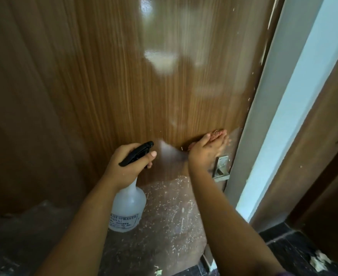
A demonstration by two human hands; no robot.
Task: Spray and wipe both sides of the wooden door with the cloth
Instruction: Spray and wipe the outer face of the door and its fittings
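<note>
Left hand [131, 159]: curled around spray bottle [128, 204], lower centre.
Right hand [208, 145]: fingers straight, pressed flat on wooden door [104, 76].

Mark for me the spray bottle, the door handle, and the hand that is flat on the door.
spray bottle [128, 206]: head view, on its translucent body below the neck.
door handle [221, 168]: head view, on the metal lever and plate.
right hand [208, 145]: head view, on the back of the hand.
</note>
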